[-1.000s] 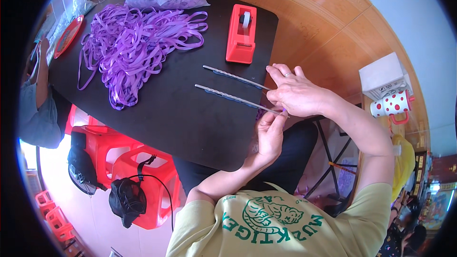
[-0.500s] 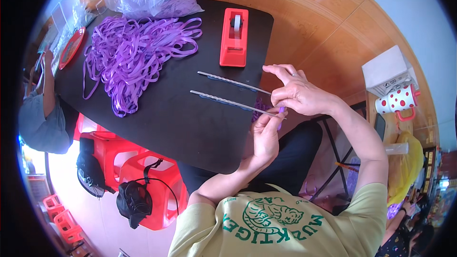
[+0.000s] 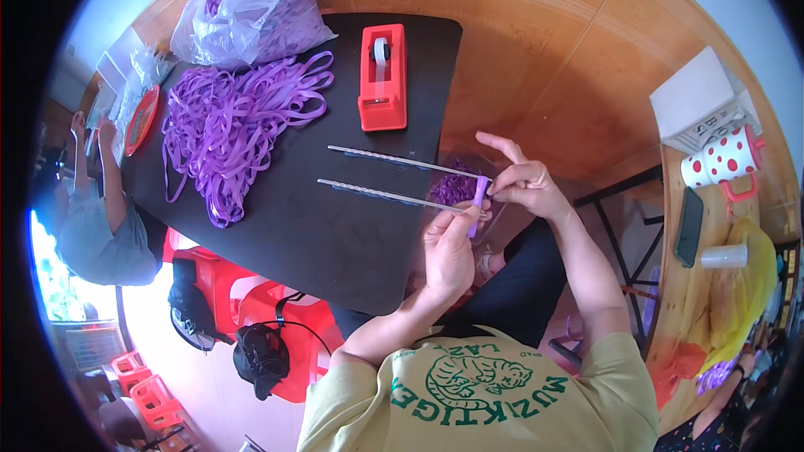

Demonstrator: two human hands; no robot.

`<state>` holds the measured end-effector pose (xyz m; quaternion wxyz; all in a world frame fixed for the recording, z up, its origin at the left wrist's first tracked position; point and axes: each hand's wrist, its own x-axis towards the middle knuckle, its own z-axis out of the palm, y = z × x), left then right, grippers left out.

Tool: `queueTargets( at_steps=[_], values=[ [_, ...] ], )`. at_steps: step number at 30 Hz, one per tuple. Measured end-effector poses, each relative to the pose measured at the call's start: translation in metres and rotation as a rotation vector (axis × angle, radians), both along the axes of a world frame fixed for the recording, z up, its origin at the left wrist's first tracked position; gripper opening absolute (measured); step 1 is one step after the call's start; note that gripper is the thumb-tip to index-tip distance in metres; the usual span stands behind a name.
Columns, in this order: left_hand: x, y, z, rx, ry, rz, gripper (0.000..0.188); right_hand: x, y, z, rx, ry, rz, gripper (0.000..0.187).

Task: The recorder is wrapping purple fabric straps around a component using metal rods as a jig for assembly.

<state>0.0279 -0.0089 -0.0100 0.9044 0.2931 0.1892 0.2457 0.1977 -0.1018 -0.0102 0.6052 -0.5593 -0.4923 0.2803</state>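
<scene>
As left fingers (image 3: 457,224) pinch ribbon (image 3: 480,194), right forefinger (image 3: 502,146) straight, outstretched

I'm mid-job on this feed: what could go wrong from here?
The purple strip spans the two metal rods close to their near ends, so it might slip off. Those ends jut past the black table, so a push from the left hand or right hand might shift them. The purple ribbon pile is loose, overlapping loops, which could tangle.
</scene>
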Motion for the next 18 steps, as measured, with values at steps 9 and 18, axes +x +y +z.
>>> queueTargets(
  at_steps=[9,18],
  values=[
    [-0.008,0.003,0.010,-0.025,0.040,-0.060,0.020,-0.044,0.025,-0.008,-0.073,0.677,-0.028,0.032],
    [-0.014,0.006,0.003,-0.102,-0.015,-0.135,0.031,-0.045,0.035,-0.062,0.177,0.884,0.004,0.023]
  ],
)
